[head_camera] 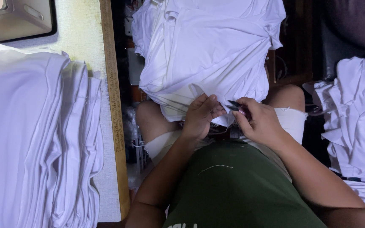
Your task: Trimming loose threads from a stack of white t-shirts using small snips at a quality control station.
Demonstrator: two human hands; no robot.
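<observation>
With the left hand pinching the white garment and the right hand gripping small snips, the blades, close to the fingertips, could nick cloth or skin.

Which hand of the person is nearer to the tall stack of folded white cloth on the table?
Left. The left hand pinches the white garment on the lap, on the side toward the stack of folded white cloth. The right hand, holding small snips, is farther away.

Garment on lap, frame centre; folded stack on table at left; another pile at right edge.
</observation>
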